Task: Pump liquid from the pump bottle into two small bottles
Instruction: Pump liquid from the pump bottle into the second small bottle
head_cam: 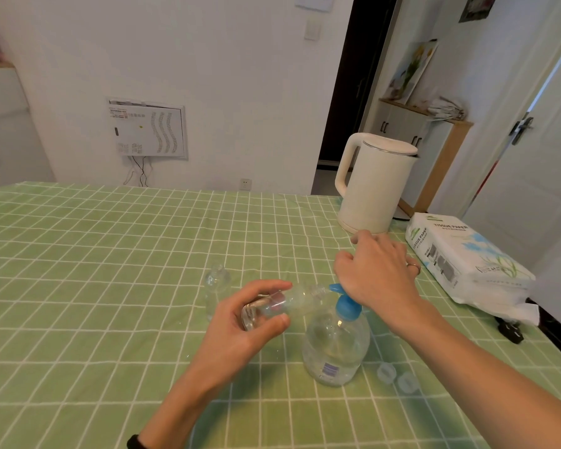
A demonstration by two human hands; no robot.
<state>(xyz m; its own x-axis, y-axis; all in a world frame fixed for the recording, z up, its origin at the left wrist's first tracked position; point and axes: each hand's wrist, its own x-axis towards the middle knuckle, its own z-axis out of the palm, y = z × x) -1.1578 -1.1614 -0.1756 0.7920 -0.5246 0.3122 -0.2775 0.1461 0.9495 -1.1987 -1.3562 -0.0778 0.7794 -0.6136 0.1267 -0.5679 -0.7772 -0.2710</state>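
Left hand (250,323) grips small bottle (297,300); tissue pack (463,257) reads "TISSUE PAPER".

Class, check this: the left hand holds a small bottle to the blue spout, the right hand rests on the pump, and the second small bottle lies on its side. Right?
No: the head view shows the second small bottle standing upright beyond the left hand, not lying down. The rest holds.

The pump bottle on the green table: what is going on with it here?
A person's left hand holds a small clear bottle on its side, mouth at the blue spout of the pump bottle. The right hand rests on the pump head. A second small bottle stands behind; two caps lie nearby.
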